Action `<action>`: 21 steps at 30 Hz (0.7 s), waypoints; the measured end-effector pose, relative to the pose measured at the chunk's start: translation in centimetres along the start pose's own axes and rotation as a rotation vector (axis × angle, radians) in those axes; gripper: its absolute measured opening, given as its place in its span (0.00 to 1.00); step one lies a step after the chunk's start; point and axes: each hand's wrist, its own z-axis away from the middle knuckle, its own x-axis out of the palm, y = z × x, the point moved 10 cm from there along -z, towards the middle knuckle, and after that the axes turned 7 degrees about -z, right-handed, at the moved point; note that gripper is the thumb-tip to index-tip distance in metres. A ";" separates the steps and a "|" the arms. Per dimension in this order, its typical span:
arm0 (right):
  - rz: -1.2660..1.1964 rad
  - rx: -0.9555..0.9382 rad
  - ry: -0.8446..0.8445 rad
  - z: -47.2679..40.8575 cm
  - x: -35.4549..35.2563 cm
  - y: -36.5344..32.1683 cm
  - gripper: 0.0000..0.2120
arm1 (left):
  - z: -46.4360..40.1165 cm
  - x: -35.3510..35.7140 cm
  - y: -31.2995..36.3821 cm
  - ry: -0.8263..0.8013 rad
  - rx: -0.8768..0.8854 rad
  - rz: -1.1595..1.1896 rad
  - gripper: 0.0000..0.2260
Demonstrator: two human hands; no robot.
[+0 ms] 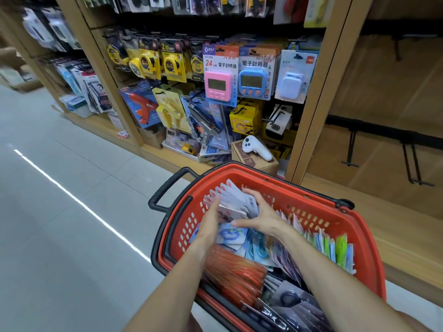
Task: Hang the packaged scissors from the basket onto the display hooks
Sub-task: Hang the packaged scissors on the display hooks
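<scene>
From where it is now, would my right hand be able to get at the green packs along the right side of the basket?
Probably yes. The right hand is busy holding the fanned stack of packs with the left hand, but the green packs stand uncovered against the basket wall, with nothing over them.

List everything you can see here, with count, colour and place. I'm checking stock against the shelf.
basket: one, red with black handle, on the floor by the shelf
stack of packaged scissors: one fanned bunch, white cards, far end of the basket, between both hands
other packs: many, orange, blue, green and dark, filling the rest of the basket
tape measures: several, yellow, hanging upper left
timers: two, pink and blue, hanging centre
glue gun pack: one, orange on blue, lower left
empty hooks: a few, black, right bay
left hand: grips the stack's left side
right hand: grips its right side
</scene>
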 end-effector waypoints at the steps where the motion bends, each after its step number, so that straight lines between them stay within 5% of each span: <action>1: -0.010 0.032 -0.037 0.0 0.4 0.3 0.55 | 0.0 0.0 0.3 -0.020 0.006 -0.002 0.21; 5: -0.180 0.139 0.012 0.0 0.6 1.2 0.43 | -0.6 0.3 0.3 -0.106 0.004 -0.079 0.28; 8: -0.111 0.101 0.081 -0.1 0.0 0.7 0.34 | -1.2 0.3 -0.1 -0.105 -0.054 -0.133 0.48; 12: -0.131 0.090 -0.022 0.5 1.3 0.6 0.29 | -1.8 0.3 -1.4 -0.061 -0.141 -0.108 0.59; 15: -0.147 0.079 0.049 0.2 1.0 0.8 0.12 | -1.4 0.0 -1.7 -0.049 -0.154 -0.037 0.51; 17: -0.129 0.066 0.098 0.1 0.6 0.6 0.11 | -1.0 -0.2 -1.8 -0.051 -0.146 -0.006 0.42; 21: -0.149 0.089 0.139 -0.3 -0.1 1.1 0.12 | -1.0 -0.6 -2.1 0.030 -0.116 0.030 0.41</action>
